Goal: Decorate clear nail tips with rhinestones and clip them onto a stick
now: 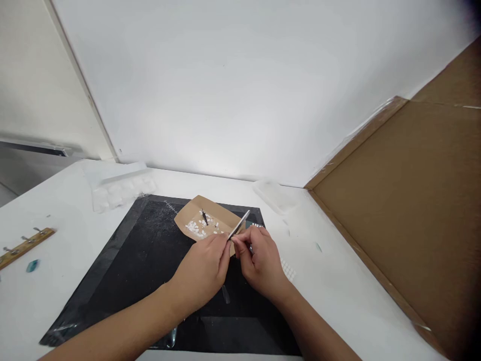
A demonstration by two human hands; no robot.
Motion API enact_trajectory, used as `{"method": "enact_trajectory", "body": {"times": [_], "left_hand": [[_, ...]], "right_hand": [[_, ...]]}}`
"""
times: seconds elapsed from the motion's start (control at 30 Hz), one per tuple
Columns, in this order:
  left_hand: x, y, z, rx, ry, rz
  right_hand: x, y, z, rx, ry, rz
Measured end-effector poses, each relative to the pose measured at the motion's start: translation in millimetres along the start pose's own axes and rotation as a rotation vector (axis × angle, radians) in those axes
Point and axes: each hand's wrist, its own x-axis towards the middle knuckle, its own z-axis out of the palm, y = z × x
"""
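Both my hands meet over a black mat (143, 260) on a white table. My right hand (263, 263) pinches a pair of silver tweezers (239, 226) whose tips point back toward my left hand. My left hand (205, 271) is closed, its fingertips pressed together at the tweezers' tip; what they hold is too small to make out. Just beyond the hands lies a brown paper piece (206, 220) with several small white bits (195, 228) and a small dark object (204, 217) on it.
A clear plastic tray (120, 185) sits at the mat's far left, another clear tray (274, 195) at far right. A wooden strip with hooks (24, 245) lies at left. A large brown board (406, 210) leans at right. A small white dotted sheet (288, 269) lies by my right wrist.
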Motion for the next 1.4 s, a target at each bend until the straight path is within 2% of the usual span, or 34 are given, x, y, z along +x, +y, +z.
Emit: {"method": "enact_trajectory", "body": {"times": [0.13,0.27,0.67,0.8,0.93,1.07,1.2,1.3,1.4], "left_hand": [[-0.2,0.5,-0.2,-0.014,0.003,-0.010],[-0.2,0.9,-0.9,-0.004,0.005,-0.014],[0.4,1.8,-1.1,-0.028,0.017,-0.007],[0.4,1.0,-1.1,-0.023,0.020,-0.013],[0.3,1.0,-0.9,-0.038,0.000,-0.019],[-1.1,0.8,-0.5,-0.042,-0.015,-0.015],[-2.0,0.5,-0.6,-0.041,-0.023,-0.010],[-1.6,0.1,-1.3,-0.014,-0.037,0.004],[-1.0,-0.6,-1.7,0.013,-0.029,0.026]], "right_hand": [[0.7,1.4,-0.2,-0.024,0.050,0.049],[0.0,0.7,0.2,-0.004,-0.008,0.000],[-0.6,2.4,2.7,-0.012,0.058,0.034],[-0.9,0.8,3.2,0.004,0.015,-0.012],[1.0,0.6,0.7,-0.030,0.050,0.040],[1.6,0.5,-1.2,0.030,0.001,0.014],[1.5,0.2,-0.4,0.027,0.054,0.066],[1.0,-1.1,0.2,0.064,0.002,0.046],[1.1,-3.1,0.2,0.056,0.019,0.057]]}}
